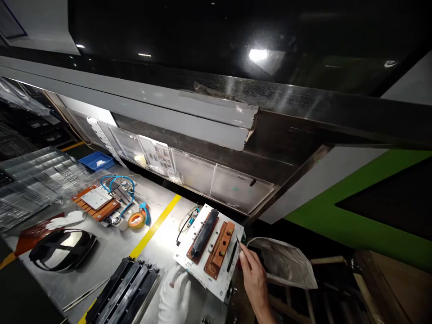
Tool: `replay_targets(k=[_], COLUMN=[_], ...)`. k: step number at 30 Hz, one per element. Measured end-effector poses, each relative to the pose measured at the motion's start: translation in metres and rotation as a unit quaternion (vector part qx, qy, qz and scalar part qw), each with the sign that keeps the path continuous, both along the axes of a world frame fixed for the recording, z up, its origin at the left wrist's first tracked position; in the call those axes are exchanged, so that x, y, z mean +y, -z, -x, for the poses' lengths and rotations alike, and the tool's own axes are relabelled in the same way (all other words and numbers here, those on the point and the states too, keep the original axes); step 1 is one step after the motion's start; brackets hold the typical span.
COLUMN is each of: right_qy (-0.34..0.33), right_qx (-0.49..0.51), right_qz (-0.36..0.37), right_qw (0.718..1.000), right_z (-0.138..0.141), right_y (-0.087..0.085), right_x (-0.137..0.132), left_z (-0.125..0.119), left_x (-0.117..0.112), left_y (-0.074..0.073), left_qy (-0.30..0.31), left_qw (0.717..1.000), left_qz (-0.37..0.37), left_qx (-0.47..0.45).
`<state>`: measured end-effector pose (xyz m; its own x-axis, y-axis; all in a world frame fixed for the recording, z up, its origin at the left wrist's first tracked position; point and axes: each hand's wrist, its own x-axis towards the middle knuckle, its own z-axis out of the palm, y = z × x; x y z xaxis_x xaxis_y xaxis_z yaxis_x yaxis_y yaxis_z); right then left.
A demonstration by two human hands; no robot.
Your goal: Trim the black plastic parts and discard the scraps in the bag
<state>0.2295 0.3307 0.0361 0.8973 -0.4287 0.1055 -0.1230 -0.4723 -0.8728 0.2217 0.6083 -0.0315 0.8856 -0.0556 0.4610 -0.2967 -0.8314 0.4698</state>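
steel workbench [111, 252] under dim light. white fixture plate [209, 245], near right, carries brown blocks: rigid, likely heavy; grip by its edges. gloved left hand [175, 294] rests at its near edge, fingers loosely curled. bare right hand [253, 276] pinches a thin dark tool [238, 241].

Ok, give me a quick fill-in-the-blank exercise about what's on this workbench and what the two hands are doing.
1. The left hand wears a ____ glove.
2. The bare right hand holds a thin tool at the ____ edge of the white plate.
3. The stripe painted across the bench is ____.
4. The shallow tray at the back left is ____.

Missing words: white; right; yellow; blue
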Motion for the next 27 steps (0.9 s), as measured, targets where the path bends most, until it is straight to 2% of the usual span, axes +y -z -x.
replay_targets(k=[3, 6, 8, 10, 13, 16, 22, 27], right_qy=[-0.019, -0.059, -0.093, -0.128, -0.165, -0.177, -0.177, -0.183], right_qx=[-0.022, -0.038, -0.03, -0.012, 0.03, 0.056, 0.051, 0.058], right_qz=[0.008, 0.02, 0.038, 0.068, 0.123, 0.182, 0.214, 0.231], right_qw=[1.0, 0.997, 0.994, 0.989, 0.978, 0.966, 0.959, 0.954], right_z=[-0.023, -0.044, -0.055, -0.063, -0.068, -0.069, -0.067, -0.066], right_y=[-0.012, -0.023, -0.029, -0.033, -0.034, -0.031, -0.019, -0.021], right_x=[0.006, 0.019, 0.029, 0.039, 0.05, 0.057, 0.06, 0.06], left_z=[-0.049, -0.082, -0.094, -0.1, -0.102, -0.102, -0.104, -0.103], left_x=[-0.013, -0.036, -0.049, -0.057, -0.059, -0.054, -0.052, -0.056], left_y=[-0.017, -0.029, -0.025, -0.012, 0.013, 0.025, 0.017, 0.012], left_qy=[0.004, 0.047, 0.082, 0.099, 0.092, 0.09, 0.104, 0.104], left_qw=[0.994, 0.996, 0.996, 0.994, 0.993, 0.992, 0.991, 0.991], left_qz=[-0.036, -0.023, -0.003, 0.027, 0.072, 0.087, 0.052, 0.038], left_qx=[-0.104, -0.067, -0.032, -0.023, -0.027, -0.022, -0.065, -0.075])
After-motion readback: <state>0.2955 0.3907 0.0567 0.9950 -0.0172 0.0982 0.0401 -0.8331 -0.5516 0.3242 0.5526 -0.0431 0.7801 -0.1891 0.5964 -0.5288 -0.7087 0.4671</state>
